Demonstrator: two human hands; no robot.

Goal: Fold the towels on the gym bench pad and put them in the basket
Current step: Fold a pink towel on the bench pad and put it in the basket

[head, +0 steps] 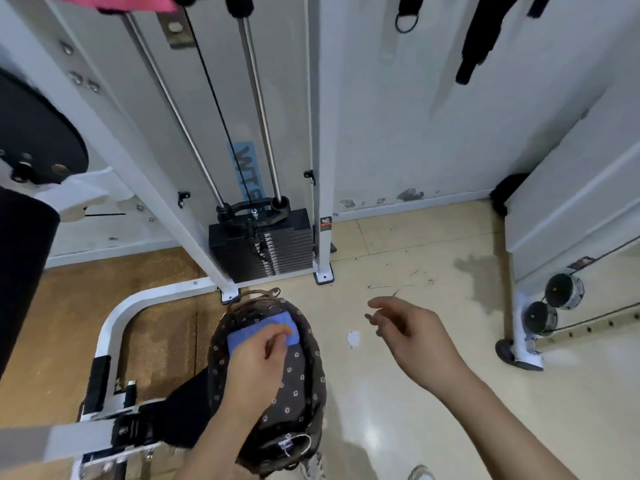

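A folded blue towel (242, 336) lies inside the brown basket (310, 379), which has a dark flower-print lining and stands on the floor. My left hand (258, 362) reaches down into the basket with its fingers closed on the near edge of the blue towel. My right hand (408, 329) hovers to the right of the basket over the floor, fingers loosely spread and holding nothing. A pink towel (138, 2) hangs at the top left edge of the view. The bench pad (20, 271) shows only as a dark shape at the far left.
A white cable machine frame (323, 168) with a black weight stack (263, 242) stands just behind the basket. A curved white bench leg (114, 317) and metal bracket lie left of it. Two pulleys (554, 299) and a white rail are at the right. Black straps hang above.
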